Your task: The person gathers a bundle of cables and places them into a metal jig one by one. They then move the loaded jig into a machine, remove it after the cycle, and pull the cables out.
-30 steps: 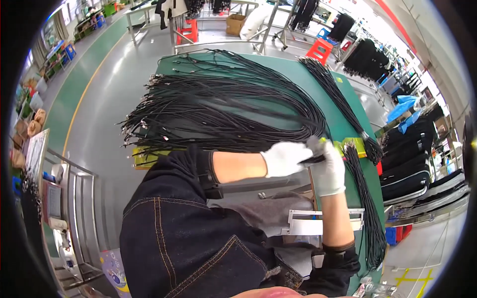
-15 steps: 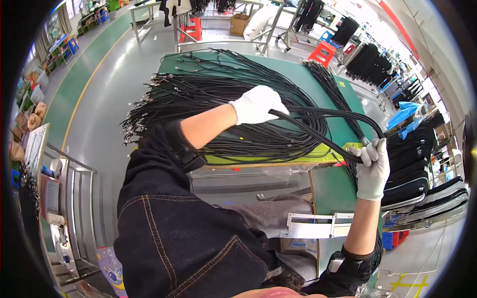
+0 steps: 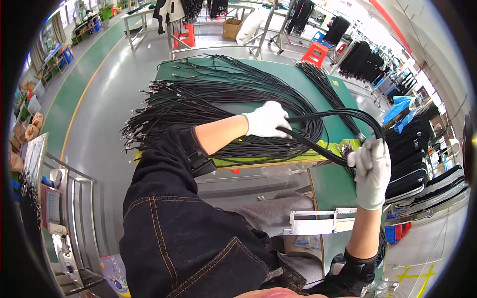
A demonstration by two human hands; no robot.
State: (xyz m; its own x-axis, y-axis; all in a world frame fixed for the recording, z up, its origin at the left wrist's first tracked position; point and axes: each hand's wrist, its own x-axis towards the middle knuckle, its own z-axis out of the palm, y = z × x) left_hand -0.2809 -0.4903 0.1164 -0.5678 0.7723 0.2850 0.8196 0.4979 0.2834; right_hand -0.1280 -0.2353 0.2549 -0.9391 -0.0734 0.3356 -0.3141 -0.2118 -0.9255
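My left hand (image 3: 268,119), in a white glove, grips a bundle of black cables (image 3: 328,115) that loops in an arc over the green table (image 3: 278,79). The bundle's other end, with metal connectors, is held in my gloved right hand (image 3: 371,171) at the table's right edge. A big pile of black cables (image 3: 208,102) fans out across the table under and behind my left hand. A second long cable bunch (image 3: 325,87) lies along the table's right side.
A grey floor with a green lane (image 3: 74,99) lies to the left. Red stools (image 3: 318,53) and a cardboard box (image 3: 231,29) stand beyond the table. Racks of black cables (image 3: 412,144) hang at the right. A metal frame (image 3: 318,222) sits below the table edge.
My hands have drawn apart, stretching the cable bundle into a wider arc. The left hand shifted slightly right and down; the right hand stayed at the table's right edge.
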